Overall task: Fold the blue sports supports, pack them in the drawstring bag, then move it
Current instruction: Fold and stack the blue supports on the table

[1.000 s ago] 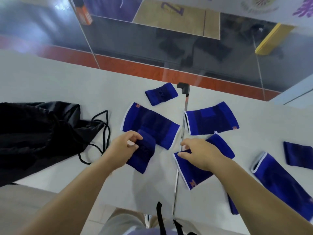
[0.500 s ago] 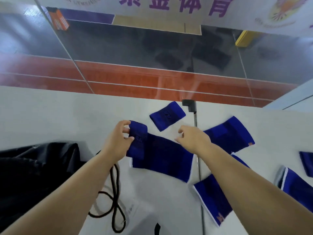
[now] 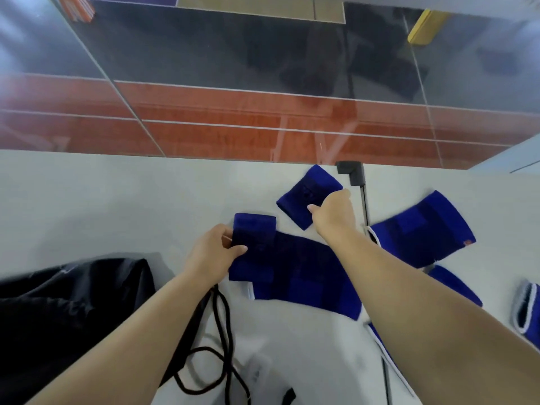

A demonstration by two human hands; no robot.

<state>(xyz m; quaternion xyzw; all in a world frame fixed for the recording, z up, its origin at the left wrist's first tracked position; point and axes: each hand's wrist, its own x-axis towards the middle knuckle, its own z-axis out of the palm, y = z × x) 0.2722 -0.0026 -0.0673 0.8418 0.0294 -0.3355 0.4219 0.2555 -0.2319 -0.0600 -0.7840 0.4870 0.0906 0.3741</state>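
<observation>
White surface (image 3: 117, 206) fills the view, glass wall behind it. Black drawstring bag (image 3: 67, 302) lies at the near left, its cord (image 3: 222, 340) looping beside it. Several blue supports lie scattered; the big one (image 3: 306, 276) sits centre. Left hand (image 3: 214, 255) pinches 1 small folded wristband (image 3: 252, 247) between thumb and fingers. Right hand (image 3: 333, 213), fingers curled, grips the far wristband (image 3: 301, 197). Best to stack the 2 squarely before bagging them.

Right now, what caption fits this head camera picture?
Left hand holds a small blue wristband; right hand grabs another blue wristband.
</observation>
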